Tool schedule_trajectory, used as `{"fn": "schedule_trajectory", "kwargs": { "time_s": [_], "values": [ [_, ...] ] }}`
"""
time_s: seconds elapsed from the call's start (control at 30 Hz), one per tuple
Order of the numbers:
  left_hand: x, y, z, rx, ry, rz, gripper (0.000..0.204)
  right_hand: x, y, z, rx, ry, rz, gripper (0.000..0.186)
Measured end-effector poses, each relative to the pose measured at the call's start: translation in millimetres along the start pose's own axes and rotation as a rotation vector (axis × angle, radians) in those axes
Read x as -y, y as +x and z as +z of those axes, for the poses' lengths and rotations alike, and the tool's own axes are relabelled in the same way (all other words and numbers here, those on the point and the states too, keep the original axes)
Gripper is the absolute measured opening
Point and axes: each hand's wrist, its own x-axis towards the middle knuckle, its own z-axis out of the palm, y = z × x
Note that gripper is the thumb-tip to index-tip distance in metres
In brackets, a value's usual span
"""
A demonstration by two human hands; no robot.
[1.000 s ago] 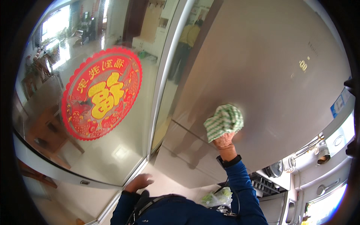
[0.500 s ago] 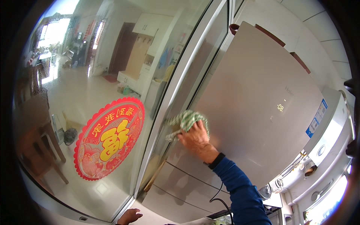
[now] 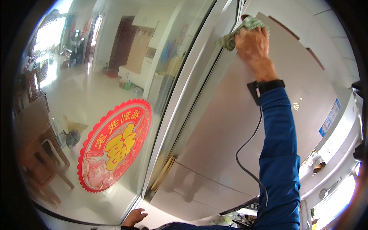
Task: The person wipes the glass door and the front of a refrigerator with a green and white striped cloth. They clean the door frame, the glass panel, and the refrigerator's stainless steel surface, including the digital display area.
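Note:
My right hand (image 3: 253, 46) reaches up high and presses a green and white checked cloth (image 3: 235, 33) against the top left corner of a tall silver fridge door (image 3: 237, 126). A blue sleeve, a black wristband and a black cable run down that arm. My left hand (image 3: 135, 217) hangs low at the bottom edge, fingers loosely apart, holding nothing.
Left of the fridge stands a glass sliding door (image 3: 115, 96) with a round red and yellow sticker (image 3: 115, 145). Behind the glass are a bright room and a wooden chair (image 3: 36, 153). White cabinets and a counter (image 3: 333, 153) lie to the right.
My right hand has carried the cloth up the fridge door, from its middle to the top left corner. The view has tilted upward.

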Motion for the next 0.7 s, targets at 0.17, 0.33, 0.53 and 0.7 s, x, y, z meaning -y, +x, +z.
{"fn": "schedule_trajectory", "kwargs": {
  "time_s": [0.17,0.33,0.53,0.7],
  "values": [
    [6,5,1,0.013,0.022,-0.013,0.05,30,-39,0,0.096,0.073,-0.022,0.027],
    [0,3,-8,0.007,0.025,0.074,0.049,115,-145,-21,0.136,0.249,-0.169,0.027],
    [-27,-18,-31,-0.017,-0.096,-0.028,0.048,214,-271,-41,0.418,0.506,-0.258,0.028],
    [-30,-41,-34,0.028,-0.087,-0.116,0.051,272,-340,-43,0.493,0.624,-0.353,0.026]
  ]
}}
